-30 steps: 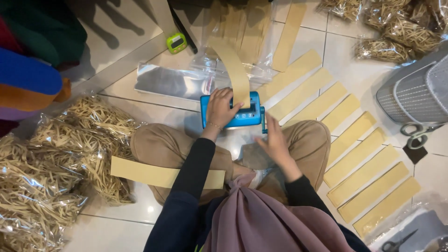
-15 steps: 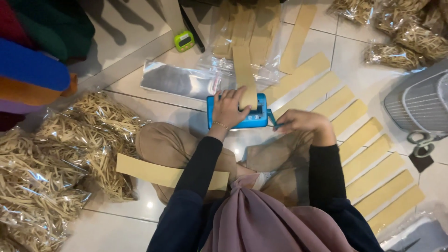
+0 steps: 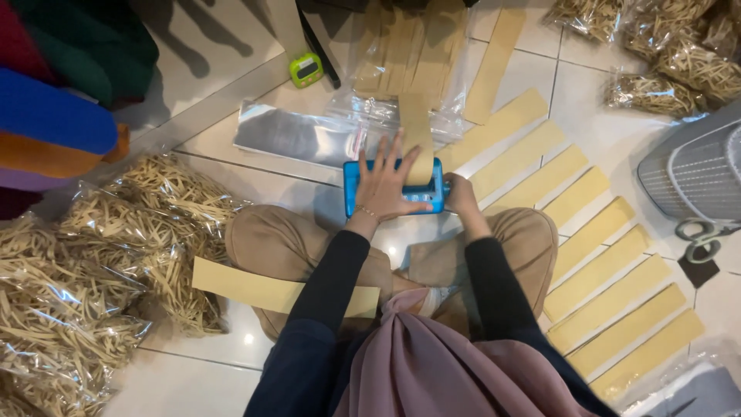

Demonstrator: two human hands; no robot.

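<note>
Bare tile (image 3: 231, 85) lies open beyond the blue cutter (image 3: 394, 189); dough strips (image 3: 540, 181) crowd right.

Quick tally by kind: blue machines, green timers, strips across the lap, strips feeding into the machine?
Blue hand-crank machine: 1
Green timer: 1
Strip across the lap: 1
Strip feeding into the machine: 1
Total: 4

Glossy blue plastic machine (image 3: 395, 198), matt tan strip (image 3: 417, 137), shiny tiles (image 3: 231, 46).
</note>
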